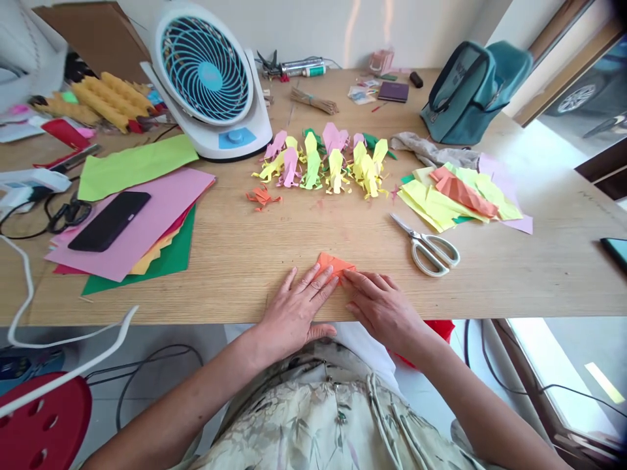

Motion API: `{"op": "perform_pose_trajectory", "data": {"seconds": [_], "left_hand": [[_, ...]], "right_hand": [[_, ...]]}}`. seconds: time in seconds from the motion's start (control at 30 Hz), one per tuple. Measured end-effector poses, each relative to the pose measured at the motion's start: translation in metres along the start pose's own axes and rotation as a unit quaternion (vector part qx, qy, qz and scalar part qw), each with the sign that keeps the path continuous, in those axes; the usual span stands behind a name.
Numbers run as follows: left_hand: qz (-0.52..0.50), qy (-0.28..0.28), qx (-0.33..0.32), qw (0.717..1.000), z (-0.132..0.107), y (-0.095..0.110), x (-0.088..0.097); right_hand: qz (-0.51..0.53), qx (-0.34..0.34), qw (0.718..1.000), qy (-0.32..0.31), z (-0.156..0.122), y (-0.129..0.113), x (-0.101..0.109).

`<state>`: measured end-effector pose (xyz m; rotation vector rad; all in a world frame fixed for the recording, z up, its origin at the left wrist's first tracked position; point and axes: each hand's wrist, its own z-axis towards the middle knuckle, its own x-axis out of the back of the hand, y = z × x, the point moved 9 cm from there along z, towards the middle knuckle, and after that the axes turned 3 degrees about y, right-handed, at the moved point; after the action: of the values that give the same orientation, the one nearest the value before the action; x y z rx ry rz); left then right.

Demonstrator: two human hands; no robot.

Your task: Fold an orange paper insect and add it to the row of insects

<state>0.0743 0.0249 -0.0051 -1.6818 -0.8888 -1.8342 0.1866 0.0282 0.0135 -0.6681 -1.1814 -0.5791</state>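
A piece of folded orange paper lies on the wooden table near its front edge, under the fingertips of both hands. The left hand is laid flat, palm down, its fingers extended and slightly spread; some of the fingertips rest on the paper's left and middle part, while the thumb sticks out to the right, clear of the sheet. The right hand comes in from the other side with its fingers close together and gently bent, the index fingertip touching the paper's right part; I cannot tell whether it pinches the sheet or only presses it. White-handled scissors lie to the right, well apart from the hands. Beyond the paper stand folded paper figures in yellow, green and pink.
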Motion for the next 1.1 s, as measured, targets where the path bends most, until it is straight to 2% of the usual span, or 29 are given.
{"op": "perform_pose_trajectory", "data": {"seconds": [0.2,0.37,0.5,0.6,0.73,0.9,1.0,1.1], "left_hand": [[-0.003,0.027,0.029,0.999,0.000,0.004,0.000],[-0.001,0.070,0.094,0.993,0.000,0.010,0.007],[0.015,0.067,0.109,0.992,0.007,0.008,0.015],[0.012,0.066,0.083,0.994,0.017,0.001,0.022],[0.003,0.077,0.003,0.997,0.029,-0.005,0.029],[-0.003,0.088,-0.105,0.991,0.026,-0.003,0.028],[0.008,0.068,-0.106,0.992,0.024,-0.003,0.023],[0.027,0.061,-0.058,0.996,0.028,0.000,0.021]], "right_hand": [[-0.002,-0.011,1.000,0.018,-0.005,-0.004,0.001],[-0.008,-0.035,0.999,0.039,-0.013,-0.004,0.006],[-0.005,-0.044,0.998,0.047,-0.015,-0.002,0.004],[0.007,-0.047,0.997,0.059,-0.015,0.000,0.002],[0.019,-0.054,0.996,0.071,-0.014,0.002,0.003],[0.033,-0.070,0.993,0.090,-0.018,0.005,0.006],[0.039,-0.080,0.991,0.101,-0.021,0.006,0.009],[0.043,-0.094,0.988,0.111,-0.022,0.009,0.012]]}}
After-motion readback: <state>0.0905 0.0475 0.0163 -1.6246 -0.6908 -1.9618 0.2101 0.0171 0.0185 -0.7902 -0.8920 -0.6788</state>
